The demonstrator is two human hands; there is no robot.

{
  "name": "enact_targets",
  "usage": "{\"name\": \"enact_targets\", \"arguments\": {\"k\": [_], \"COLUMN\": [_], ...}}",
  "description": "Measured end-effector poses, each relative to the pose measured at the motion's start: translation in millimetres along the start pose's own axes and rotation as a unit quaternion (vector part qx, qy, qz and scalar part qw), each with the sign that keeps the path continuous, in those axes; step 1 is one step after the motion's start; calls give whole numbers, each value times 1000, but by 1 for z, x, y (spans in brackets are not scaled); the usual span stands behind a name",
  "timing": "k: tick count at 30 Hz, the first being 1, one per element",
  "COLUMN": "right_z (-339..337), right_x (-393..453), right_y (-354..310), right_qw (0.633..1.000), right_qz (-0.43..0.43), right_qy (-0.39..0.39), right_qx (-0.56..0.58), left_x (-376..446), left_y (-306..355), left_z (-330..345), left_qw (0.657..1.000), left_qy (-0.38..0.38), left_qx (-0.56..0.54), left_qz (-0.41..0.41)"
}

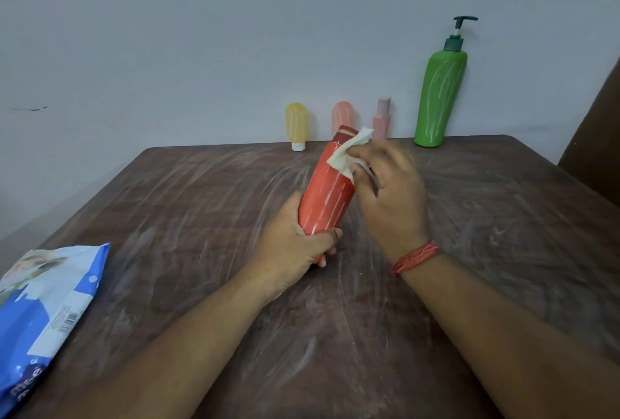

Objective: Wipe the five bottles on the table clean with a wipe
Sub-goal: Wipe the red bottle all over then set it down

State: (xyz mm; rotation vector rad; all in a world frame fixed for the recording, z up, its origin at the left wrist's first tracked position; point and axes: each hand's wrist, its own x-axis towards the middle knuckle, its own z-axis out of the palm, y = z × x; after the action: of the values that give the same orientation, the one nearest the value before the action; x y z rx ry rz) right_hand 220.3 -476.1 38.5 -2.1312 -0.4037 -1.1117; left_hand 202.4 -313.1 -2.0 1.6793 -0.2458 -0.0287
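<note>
My left hand (297, 247) grips the lower end of a red bottle (327, 197) with a dark red cap, tilted above the middle of the table. White streaks run down the bottle's side. My right hand (391, 190) holds a white wipe (349, 153) and presses it against the bottle's upper part near the cap. Along the table's far edge stand a small yellow bottle (296, 125), a small pink bottle (342, 116) partly hidden behind the red one, a slim pink bottle (381, 120) and a tall green pump bottle (439, 93), all streaked white.
A blue and white pack of wipes (43, 311) lies at the table's left front. The dark wooden table (503, 234) is smeared with white marks. A grey wall rises behind the bottles, and a brown object (597, 136) sits at the right edge.
</note>
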Motion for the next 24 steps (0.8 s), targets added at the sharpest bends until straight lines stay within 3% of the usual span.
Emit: {"name": "enact_targets", "arguments": {"k": [4,8,13,18,22,24], "right_z": [4,0,1,-7,6,2], "right_x": [-3,5,4,9,3,5], "right_y": [-3,4,-1,11,6,11], "right_qw": [993,989,973,974,962,961], "right_qz": [-98,-63,-155,-114,-175,-156], "right_qy": [-24,-26,-55,-37,-53,-34], "right_qx": [-57,-128,-165,-194,-205,-226], "left_x": [2,0,-2,-4,-5,-5], "left_y": [-2,-1,1,4,5,5], "left_z": [0,1,1,3,3,3], "left_qw": [1000,997,994,990,991,991], "left_qy": [21,19,26,18,24,21], "left_qx": [21,72,106,140,129,132], "left_qz": [5,13,24,25,28,27]}}
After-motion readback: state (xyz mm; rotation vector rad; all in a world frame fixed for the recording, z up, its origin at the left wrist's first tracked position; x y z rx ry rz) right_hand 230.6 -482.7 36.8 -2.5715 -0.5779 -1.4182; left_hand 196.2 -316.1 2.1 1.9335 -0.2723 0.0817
